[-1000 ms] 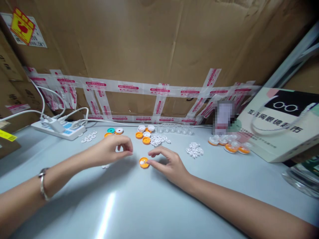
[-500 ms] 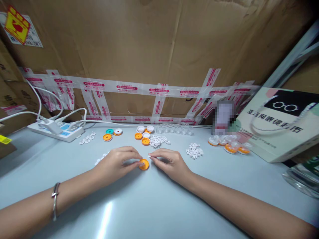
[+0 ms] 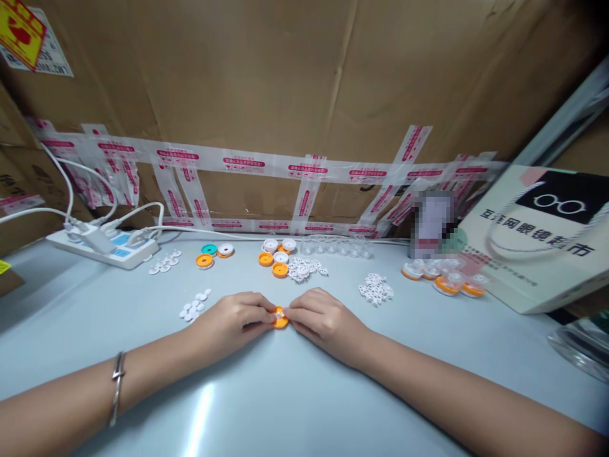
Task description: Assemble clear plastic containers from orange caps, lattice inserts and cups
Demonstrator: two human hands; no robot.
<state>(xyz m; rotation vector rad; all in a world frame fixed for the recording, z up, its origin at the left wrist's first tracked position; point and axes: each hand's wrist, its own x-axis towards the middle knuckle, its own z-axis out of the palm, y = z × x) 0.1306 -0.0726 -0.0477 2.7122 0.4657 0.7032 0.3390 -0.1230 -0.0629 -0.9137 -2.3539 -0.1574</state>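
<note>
An orange round cap (image 3: 280, 322) with a raised rim lies on the table between my hands. My left hand (image 3: 242, 317) is closed in a pinch at the cap's left side, with its fingertips over the rim. My right hand (image 3: 326, 320) is closed too, pinching a small white piece (image 3: 280, 313) above the middle of the cap. The fingertips of both hands almost meet there and partly cover the piece. Whether it touches the cap's inside I cannot tell. Nearest my left hand lies a group of small white discs (image 3: 191, 309).
Farther back sit orange and white caps (image 3: 280, 270), white openwork pieces (image 3: 307, 271), clear cups (image 3: 335, 247) and a second white pile (image 3: 375, 290). Capped clear pieces (image 3: 447, 285) stand by a paper bag (image 3: 542, 247). A power strip (image 3: 107, 249) is at left; a cardboard box (image 3: 247, 82) walls the back.
My right hand has moved left with the small white piece, bringing it over the orange cap. My left hand stays at the cap. The view has shifted slightly.
</note>
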